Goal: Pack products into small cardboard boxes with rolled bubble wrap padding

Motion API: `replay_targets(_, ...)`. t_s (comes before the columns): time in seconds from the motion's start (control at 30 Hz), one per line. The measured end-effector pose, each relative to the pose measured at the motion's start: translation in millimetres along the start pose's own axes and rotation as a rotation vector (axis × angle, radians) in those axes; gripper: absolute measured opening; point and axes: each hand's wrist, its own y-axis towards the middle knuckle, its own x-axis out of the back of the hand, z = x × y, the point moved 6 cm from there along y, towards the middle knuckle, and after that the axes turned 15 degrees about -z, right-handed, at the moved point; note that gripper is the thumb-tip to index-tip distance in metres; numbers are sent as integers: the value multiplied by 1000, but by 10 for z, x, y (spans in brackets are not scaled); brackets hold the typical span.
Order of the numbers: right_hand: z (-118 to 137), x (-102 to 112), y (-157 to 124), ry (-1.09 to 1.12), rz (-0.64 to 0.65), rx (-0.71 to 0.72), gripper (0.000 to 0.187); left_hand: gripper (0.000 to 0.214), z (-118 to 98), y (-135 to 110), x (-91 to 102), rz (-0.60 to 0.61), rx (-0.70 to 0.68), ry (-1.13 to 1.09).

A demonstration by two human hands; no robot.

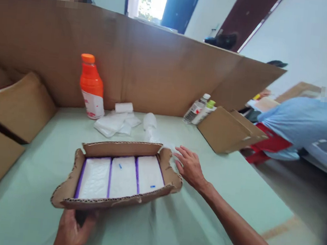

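Well, the left hand (72, 228) grips the cardboard box (123, 148) (near side).

Left hand (72, 229) holding cardboard box (123, 149), three white packs (123, 180) inside, right hand (189, 167) beside it

Plain brown is worn by the cardboard box (122, 149) at the left hand (73, 229); inside, three white packs (123, 176) are edged in purple, two marked with small blue dashes (120, 166). Pale green is spread over the table (218, 178) beneath both hands. Beyond the left hand, an orange bottle (91, 81) is wrapped in a white label (94, 105) printed in red. Beyond the right hand (189, 167), a clear bottle (192, 112) is capped in white, a white bottle (203, 114) in yellow-green. Farther right, a light blue garment (291, 111) is set against a red chair (274, 139).
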Motion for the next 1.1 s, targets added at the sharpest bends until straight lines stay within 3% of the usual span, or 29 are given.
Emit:
replay_targets(0.1,53,332,-523,73,-17,-105,23,62,-23,37,36,11,33,46)
replay_targets(0.17,176,491,-701,213,-28,-183,25,62,-85,45,46,22,49,58)
replay_targets(0.23,372,542,-778,417,21,-221,41,63,-172,37,54,30,60,59)
replay_targets(0.37,797,441,-755,774,177,-295,77,60,-297,29,151,-53,73,63)
replay_targets(0.5,1068,278,-575,979,226,-429,73,65,-259,99,188,-83,138,63)
replay_targets(0.6,1125,148,-350,1047,178,-498,71,71,-310,241,46,-80,128,58)
replay_targets(0.73,1002,-50,-92,1044,163,-538,69,67,-510,469,-284,-88,42,-5)
replay_targets(0.83,802,-81,-35,937,169,-406,66,63,-533,537,-434,-42,33,-63)
replay_targets(0.97,440,-104,-55,612,157,-226,43,79,-348,405,-340,-21,75,-99)
replay_targets(1.1,308,-351,25,353,259,-140,32,90,-185,146,-136,-48,25,-77)
